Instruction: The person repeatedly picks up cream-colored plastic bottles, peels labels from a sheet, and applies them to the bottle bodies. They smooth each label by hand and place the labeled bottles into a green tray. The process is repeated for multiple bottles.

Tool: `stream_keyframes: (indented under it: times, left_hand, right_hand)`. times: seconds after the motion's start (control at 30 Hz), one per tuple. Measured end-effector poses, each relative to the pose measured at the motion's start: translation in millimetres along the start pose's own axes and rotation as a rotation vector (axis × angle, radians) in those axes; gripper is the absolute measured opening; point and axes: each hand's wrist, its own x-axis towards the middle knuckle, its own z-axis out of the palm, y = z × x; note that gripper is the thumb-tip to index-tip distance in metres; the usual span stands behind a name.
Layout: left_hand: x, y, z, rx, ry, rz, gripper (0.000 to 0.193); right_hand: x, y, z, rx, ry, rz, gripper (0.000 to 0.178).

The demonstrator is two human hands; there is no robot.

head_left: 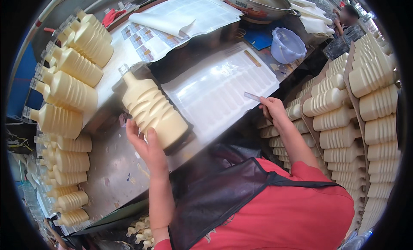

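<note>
A cream plastic bottle with a clear threaded neck and slanted grooves lies tilted on the table, its neck pointing away to the left. Against its lower left side is my left hand, fingers apart, the thumb over the bottle's surface. My right hand is closed, pinching a small narrow strip, pale and see-through toward its tip; I cannot make out what kind it is. Under that strip spreads a glossy white backing sheet with rows of faint label outlines. One gold-brown label sits near its far corner.
Rows of cream bottles line the left edge. Bottles are stacked with dividers on the right. Printed label sheets, a lilac bucket and a large metal bowl stand behind. Another person is at far right.
</note>
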Motion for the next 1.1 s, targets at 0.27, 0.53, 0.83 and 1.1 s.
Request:
stream_keyframes:
  times: [0.27,0.53,0.83,1.1]
  left_hand:
    - [9,6,5,-0.082,-0.090,-0.061,0.073]
    - [11,8,3,-0.188,-0.095,-0.166,0.078]
    - [57,18,1,-0.189,-0.085,-0.199,0.081]
    - [62,17,6,-0.300,-0.073,-0.258,0.081]
  right_hand:
    - [-27,-43,33,-0.797,0.304,-0.532,0.026]
    - [-30,-98,104,-0.750,-0.135,-0.550,0.023]
    - [-32,-117,137,-0.680,-0.280,-0.427,0.015]
    - [-53,-162,196,-0.599,-0.498,-0.382,0.019]
